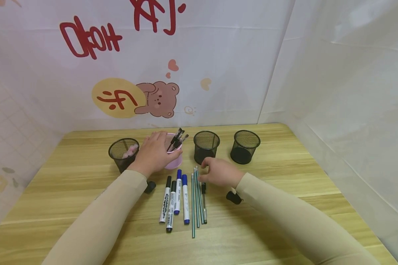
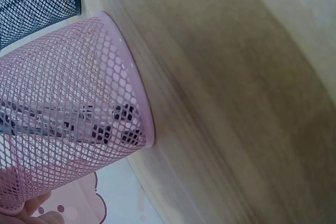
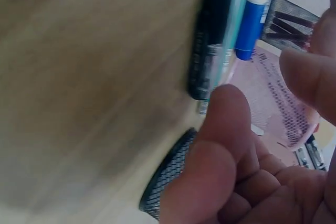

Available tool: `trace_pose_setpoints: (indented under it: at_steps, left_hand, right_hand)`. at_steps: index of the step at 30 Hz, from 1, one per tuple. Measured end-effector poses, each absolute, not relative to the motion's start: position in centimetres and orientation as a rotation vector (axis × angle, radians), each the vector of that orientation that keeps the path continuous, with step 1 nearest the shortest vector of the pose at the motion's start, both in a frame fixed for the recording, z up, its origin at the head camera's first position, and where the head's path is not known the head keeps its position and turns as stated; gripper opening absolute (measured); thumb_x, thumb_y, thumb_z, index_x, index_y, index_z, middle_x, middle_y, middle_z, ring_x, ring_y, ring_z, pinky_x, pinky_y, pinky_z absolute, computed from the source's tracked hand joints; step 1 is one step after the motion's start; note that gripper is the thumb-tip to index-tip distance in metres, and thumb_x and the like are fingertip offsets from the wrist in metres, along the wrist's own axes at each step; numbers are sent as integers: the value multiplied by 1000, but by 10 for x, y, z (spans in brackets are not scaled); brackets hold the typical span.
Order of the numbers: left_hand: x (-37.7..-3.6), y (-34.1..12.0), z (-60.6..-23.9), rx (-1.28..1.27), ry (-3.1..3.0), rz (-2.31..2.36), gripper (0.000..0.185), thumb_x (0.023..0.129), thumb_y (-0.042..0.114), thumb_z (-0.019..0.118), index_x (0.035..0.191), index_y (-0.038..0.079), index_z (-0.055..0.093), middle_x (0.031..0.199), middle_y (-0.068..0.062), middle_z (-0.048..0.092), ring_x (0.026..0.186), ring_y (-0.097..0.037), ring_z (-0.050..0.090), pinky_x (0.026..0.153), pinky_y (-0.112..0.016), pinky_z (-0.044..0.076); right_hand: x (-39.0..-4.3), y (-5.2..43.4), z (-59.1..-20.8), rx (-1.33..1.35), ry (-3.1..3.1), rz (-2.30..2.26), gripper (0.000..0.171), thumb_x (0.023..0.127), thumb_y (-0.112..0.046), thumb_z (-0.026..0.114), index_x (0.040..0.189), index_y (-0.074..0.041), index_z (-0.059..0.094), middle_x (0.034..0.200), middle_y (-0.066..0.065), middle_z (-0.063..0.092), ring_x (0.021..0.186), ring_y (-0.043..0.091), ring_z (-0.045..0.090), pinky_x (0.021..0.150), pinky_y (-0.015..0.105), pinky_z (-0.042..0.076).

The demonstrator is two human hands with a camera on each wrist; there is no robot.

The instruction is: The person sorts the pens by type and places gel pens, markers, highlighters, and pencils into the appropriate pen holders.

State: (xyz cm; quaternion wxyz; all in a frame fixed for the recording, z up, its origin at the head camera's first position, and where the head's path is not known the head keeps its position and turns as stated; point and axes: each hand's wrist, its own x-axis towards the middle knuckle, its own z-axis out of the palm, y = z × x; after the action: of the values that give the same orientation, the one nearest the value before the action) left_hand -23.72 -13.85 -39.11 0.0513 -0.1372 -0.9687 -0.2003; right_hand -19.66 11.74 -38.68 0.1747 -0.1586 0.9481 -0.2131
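My left hand [image 1: 154,152] holds the pink mesh pen holder [image 1: 175,163] by its rim, with fingertips showing at the rim in the left wrist view. Several black-capped pens [image 1: 178,140] stand tilted inside this holder. The right hand [image 1: 220,171] hovers by the capped end of a black-capped pen [image 1: 204,204] lying on the table, its thumb and fingers apart with nothing gripped between them. Beside that pen lie three green striped pencils [image 1: 195,198]. Left of the pencils are blue-capped markers [image 1: 185,200] and black-capped markers [image 1: 166,202].
Two black mesh pen holders, a middle one [image 1: 206,145] and a right one [image 1: 245,145], stand at the back. Another black mesh holder [image 1: 119,156] with pink items [image 1: 130,151] stands left of the pink one. A printed cloth wall [image 1: 219,73] rises behind the wooden table [image 1: 268,235].
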Motion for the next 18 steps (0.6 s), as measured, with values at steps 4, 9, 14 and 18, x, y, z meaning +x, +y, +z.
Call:
trace_pose_setpoints:
  at_steps: [4, 9, 14, 18]
  left_hand:
    - [-237, -139, -391, -412, -2950, -610, 93, 93, 69, 62, 154, 2, 42, 159, -18, 47, 156, -40, 34, 130, -62, 22]
    - [-236, -139, -390, -408, -2962, -604, 95, 92, 73, 59, 155, 3, 42, 160, -17, 46, 156, -40, 33, 130, -61, 21]
    - [-236, -139, -390, -407, -2966, -604, 95, 92, 74, 58, 155, 4, 41, 159, -17, 47, 156, -39, 34, 130, -61, 21]
    - [-236, -139, -390, -412, -2965, -607, 96, 92, 74, 58, 154, 3, 42, 158, -17, 48, 155, -39, 35, 130, -61, 21]
  right_hand:
    - [-199, 119, -395, -454, 2668, -569, 44, 92, -38, 80, 123, -11, 65, 85, -1, 68, 81, 18, 61, 76, 34, 51]
    - [-200, 118, -401, -462, 2649, -544, 40, 93, -35, 80, 122, -9, 67, 93, 0, 69, 85, 19, 61, 80, 35, 52]
    - [-202, 118, -407, -478, 2654, -515, 38, 92, -32, 82, 118, -9, 69, 95, 0, 70, 85, 17, 61, 81, 34, 53]
    - [-204, 118, -407, -434, 2601, -576, 33, 91, -28, 83, 112, -8, 69, 84, 1, 71, 71, 15, 65, 67, 30, 55]
